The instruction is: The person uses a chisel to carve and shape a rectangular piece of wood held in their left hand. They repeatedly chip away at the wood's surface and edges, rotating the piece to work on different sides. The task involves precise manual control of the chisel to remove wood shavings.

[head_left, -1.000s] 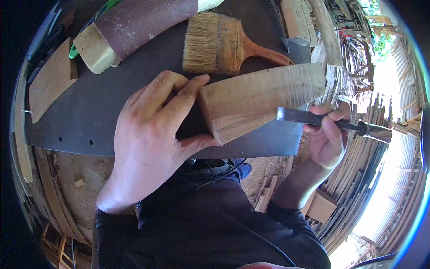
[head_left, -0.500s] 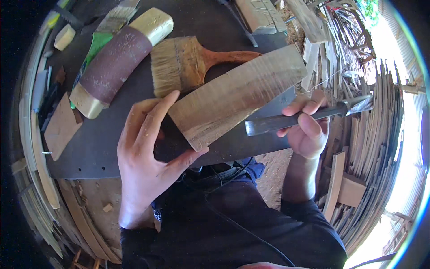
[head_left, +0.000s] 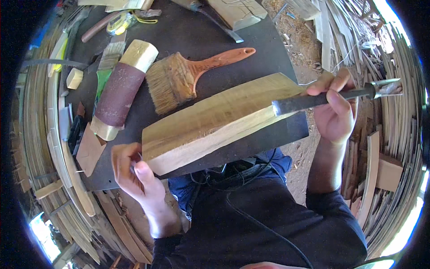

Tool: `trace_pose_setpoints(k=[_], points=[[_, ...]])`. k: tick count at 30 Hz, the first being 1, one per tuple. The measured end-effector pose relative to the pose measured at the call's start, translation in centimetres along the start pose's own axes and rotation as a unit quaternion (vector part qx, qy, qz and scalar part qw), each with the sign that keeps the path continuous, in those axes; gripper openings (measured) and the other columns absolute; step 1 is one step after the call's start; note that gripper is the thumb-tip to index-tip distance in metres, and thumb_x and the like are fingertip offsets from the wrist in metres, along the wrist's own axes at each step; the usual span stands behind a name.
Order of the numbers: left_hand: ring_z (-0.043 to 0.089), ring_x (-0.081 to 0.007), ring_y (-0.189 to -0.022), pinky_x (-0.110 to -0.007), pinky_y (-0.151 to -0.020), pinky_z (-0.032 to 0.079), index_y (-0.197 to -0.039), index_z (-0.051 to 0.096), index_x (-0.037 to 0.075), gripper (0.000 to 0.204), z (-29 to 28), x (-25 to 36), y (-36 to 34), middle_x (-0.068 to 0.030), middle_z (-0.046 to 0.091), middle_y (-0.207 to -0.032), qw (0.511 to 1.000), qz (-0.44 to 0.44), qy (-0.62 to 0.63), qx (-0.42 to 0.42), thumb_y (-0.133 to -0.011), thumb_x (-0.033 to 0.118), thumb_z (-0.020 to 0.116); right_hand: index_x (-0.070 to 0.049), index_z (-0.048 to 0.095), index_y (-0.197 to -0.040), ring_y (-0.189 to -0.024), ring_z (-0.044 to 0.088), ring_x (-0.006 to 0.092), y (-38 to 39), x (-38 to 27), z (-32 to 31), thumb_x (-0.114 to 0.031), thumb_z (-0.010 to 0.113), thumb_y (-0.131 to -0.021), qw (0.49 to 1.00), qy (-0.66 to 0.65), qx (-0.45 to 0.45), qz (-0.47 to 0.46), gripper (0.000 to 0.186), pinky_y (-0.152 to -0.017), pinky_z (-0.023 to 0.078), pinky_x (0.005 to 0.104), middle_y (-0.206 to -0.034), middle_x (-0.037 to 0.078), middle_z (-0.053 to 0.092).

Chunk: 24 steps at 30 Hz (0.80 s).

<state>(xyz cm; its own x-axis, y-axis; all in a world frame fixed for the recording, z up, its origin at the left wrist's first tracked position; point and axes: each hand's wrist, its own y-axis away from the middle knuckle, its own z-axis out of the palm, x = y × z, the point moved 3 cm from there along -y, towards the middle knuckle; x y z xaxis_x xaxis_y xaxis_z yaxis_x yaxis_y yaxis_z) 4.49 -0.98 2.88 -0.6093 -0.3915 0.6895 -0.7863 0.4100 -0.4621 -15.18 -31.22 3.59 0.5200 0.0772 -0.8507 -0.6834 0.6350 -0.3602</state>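
A thick planed wooden block with a gently curved upper edge lies across the table edge in front of me, its pale long side facing me. At its left end is my left hand, fingers curled and thumb drawn in close to the corner; whether they grip the block or some small thing is hidden. My right hand pinches a dark metal chisel by its shaft. The chisel's flat end passes over the block's right part, and its ribbed, light end points right.
Beyond the block lie a wide paintbrush, a sandpaper-wrapped wooden piece, a green-handled brush, a tape measure and another chisel on the dark table. Stacked wood strips stand at the right.
The block has tipped so its long side shows, and it sits lower left in view. My left fingers have drawn in from a wide spread. My right hand has moved right and up with the chisel.
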Motion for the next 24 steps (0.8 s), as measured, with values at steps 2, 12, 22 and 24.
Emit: trace_pose_setpoints(k=[2, 12, 22, 24], points=[[0.052, -0.022, -0.088, -0.034, -0.069, 0.037, -0.105, 0.064, -0.001, 0.081, 0.6, 0.5, 0.0, -0.0117, 0.057, -0.098, 0.999, 0.025, 0.027, 0.012, -0.086, 0.076, 0.05, -0.001, 0.05, -0.094, -0.075, 0.07, 0.0283, -0.1, -0.2, -0.2, -0.006, 0.061, -0.09, 1.0, 0.029, 0.006, 0.004, 0.012, -0.054, 0.06, 0.0342, -0.094, 0.027, 0.067], [0.059, -0.026, -0.1, -0.041, -0.093, 0.041, -0.113, 0.073, 0.009, 0.07, 1.6, 3.8, 0.0, -0.0095, 0.066, -0.119, 0.949, 0.235, -0.1, -0.185, -0.055, 0.045, 0.09, -0.002, 0.051, -0.096, -0.097, 0.069, 0.0316, 1.5, 0.8, 1.0, -0.003, 0.061, -0.092, 0.996, 0.069, 0.052, -0.024, 0.011, -0.085, 0.058, 0.0461, -0.1, 0.023, 0.068], [0.063, -0.0312, -0.091, -0.047, -0.088, 0.047, -0.103, 0.072, -0.003, 0.054, 1.4, 2.9, -4.1, -0.0191, 0.071, -0.095, 0.962, 0.12, 0.121, -0.213, -0.083, 0.047, 0.07, -0.012, 0.041, -0.092, -0.06, 0.046, 0.019, -1.7, -2.3, 0.2, -0.004, 0.039, -0.088, 0.984, -0.154, -0.043, -0.084, 0.01, -0.066, 0.043, 0.0404, -0.071, 0.005, 0.042], [0.061, -0.0347, -0.091, -0.049, -0.087, 0.047, -0.098, 0.07, -0.006, 0.062, 1.4, 1.4, -3.6, -0.0218, 0.069, -0.088, 0.96, 0.074, 0.144, -0.226, -0.091, 0.054, 0.058, -0.012, 0.042, -0.087, -0.059, 0.038, 0.0113, -2.4, -2.5, 1.0, -0.002, 0.038, -0.088, 0.984, -0.154, -0.044, -0.081, 0.011, -0.063, 0.035, 0.0306, -0.073, 0.001, 0.04]])
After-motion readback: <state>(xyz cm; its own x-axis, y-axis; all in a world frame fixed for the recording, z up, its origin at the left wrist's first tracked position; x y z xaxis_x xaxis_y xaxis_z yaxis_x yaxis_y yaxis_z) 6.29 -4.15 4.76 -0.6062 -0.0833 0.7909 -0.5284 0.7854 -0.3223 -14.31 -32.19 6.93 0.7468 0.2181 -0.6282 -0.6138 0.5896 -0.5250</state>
